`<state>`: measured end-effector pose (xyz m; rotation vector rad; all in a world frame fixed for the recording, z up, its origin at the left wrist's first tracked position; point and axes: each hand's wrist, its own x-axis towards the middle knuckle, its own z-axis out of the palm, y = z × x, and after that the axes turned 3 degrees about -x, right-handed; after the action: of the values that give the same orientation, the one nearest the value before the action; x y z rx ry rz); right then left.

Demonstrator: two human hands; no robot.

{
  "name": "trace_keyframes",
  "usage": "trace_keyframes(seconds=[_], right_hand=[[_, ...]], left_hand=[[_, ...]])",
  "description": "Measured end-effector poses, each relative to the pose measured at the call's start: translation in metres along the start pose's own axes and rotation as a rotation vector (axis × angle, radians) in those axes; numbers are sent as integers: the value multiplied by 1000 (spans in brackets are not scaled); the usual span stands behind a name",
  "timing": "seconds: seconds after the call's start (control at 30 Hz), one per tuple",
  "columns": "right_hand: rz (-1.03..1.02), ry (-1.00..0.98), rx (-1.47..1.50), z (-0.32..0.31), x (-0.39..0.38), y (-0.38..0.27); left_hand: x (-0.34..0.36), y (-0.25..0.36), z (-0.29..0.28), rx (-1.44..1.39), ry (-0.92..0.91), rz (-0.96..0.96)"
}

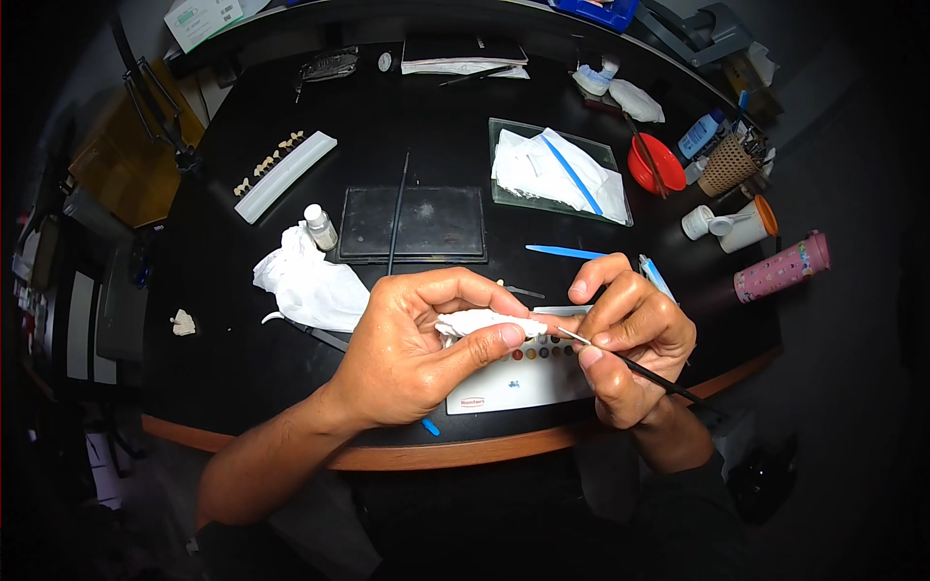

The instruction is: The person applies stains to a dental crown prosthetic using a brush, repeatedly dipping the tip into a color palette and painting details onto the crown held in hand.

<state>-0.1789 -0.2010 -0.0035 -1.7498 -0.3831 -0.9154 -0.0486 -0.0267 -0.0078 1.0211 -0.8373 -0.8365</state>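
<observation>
Between the thumb and fingers of my left hand [412, 344] is a rough white piece [480, 322] that looks like plaster; I cannot tell its exact kind. My right hand [635, 334] pinches a thin brush [644, 372] with a dark handle and a metal neck. The brush points left, its tip close to the right end of the white piece; whether they touch is unclear. Below both hands lies a white card [523, 385] with rows of coloured dots, partly covered by my fingers.
Around my hands lie a crumpled white tissue [310, 286], a small bottle [320, 228], a dark flat box [426, 218] with a brush [399, 208] across it, and a glass plate [620, 208]. Tooth-shaped samples [271, 160], a red bowl [647, 172] and a pink tumbler [783, 268] stand farther out.
</observation>
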Motion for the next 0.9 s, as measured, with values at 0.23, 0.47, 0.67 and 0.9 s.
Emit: trace_keyframes(seconds=[0.23,0.47,0.67,0.9], right_hand=[[51,68,13,3,-4,1],[-44,-83,-118,-3,0,2],[57,71,15,2,-3,3],[4,2,-2,-2,-1,2]], left_hand=[[0,1,1,-36,13,-23],[0,2,0,-14,14,-15],[0,-1,0,-2,18,22],[0,-3,-1,-13,1,57]])
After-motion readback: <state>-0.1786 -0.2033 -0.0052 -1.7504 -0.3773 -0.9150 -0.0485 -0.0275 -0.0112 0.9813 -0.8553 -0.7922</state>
